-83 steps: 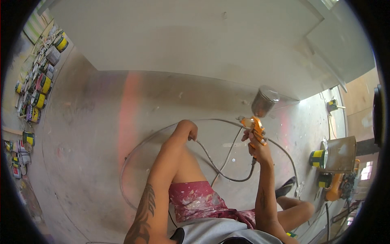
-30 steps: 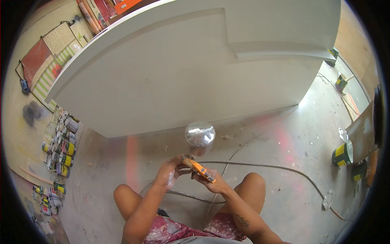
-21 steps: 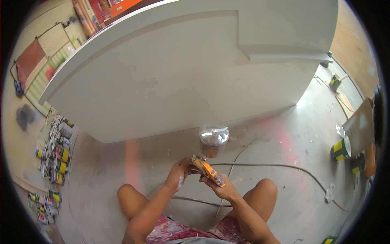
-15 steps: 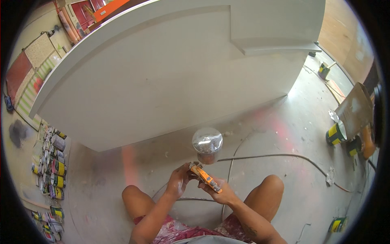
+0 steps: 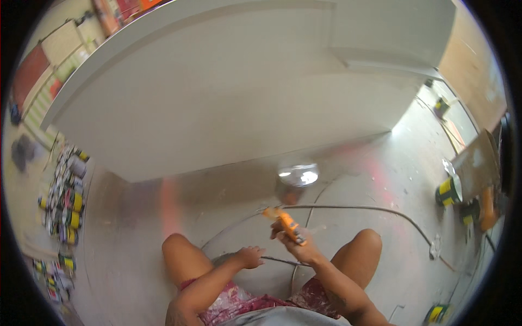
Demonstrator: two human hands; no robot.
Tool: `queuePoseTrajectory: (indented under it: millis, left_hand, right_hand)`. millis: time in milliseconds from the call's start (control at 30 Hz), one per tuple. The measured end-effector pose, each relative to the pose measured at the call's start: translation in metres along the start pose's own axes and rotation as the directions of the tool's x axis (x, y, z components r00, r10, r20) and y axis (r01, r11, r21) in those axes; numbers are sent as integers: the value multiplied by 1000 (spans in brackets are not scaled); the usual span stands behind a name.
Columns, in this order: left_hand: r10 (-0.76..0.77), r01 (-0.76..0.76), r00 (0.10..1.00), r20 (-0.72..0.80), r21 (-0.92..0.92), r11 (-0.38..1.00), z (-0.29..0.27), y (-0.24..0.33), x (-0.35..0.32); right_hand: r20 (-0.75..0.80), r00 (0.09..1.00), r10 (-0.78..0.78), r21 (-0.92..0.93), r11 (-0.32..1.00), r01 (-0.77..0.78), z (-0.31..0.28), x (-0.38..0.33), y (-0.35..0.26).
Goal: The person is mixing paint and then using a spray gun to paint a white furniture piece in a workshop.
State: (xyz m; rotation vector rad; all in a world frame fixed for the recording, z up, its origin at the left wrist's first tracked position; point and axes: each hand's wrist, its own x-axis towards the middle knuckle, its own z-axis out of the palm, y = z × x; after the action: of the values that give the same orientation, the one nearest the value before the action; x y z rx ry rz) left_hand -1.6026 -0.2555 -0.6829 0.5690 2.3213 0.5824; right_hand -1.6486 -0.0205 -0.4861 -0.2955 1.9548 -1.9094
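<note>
My right hand (image 5: 296, 242) is closed around the grip of an orange spray gun (image 5: 287, 221), in front of my right thigh. A clear, rounded cup (image 5: 297, 179) shows just beyond the gun, its shiny top catching the light. Lower and to the left, my left hand (image 5: 250, 257) is off the gun, over the gap between my thighs, its fingers loosely bent and apart, slightly blurred. A dark hose (image 5: 285, 261) passes by its fingertips; whether they touch is unclear. Ahead of me stands a large pale grey panel (image 5: 228, 103) with a curved raised edge.
A hose (image 5: 375, 208) curves across the floor to the right. Many paint cans (image 5: 70, 201) are piled along the left. More cans, including a green and yellow one (image 5: 448, 191), stand at right by a brown board (image 5: 478, 157). Pink overspray (image 5: 171, 209) marks the floor.
My left hand has let go of the spray gun's front and dropped toward my lap. My right hand keeps the gun, moved slightly right and up. The whole view has shifted a little.
</note>
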Motion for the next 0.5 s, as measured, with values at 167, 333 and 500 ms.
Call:
queuePoseTrajectory:
  millis: [167, 333, 500]
  left_hand:
    - [-90, 62, 970, 227, 128, 990, 43, -11, 21]
    - [-75, 70, 980, 185, 34, 997, 21, -15, 33]
    - [-47, 24, 948, 315, 78, 997, 43, -12, 37]
  right_hand:
    - [-123, 991, -45, 263, 962, 76, -10, -6, -3]
    - [-219, 973, -71, 425, 891, 161, -28, -16, -5]
    - [-258, 963, -79, 494, 845, 202, -36, -16, -12]
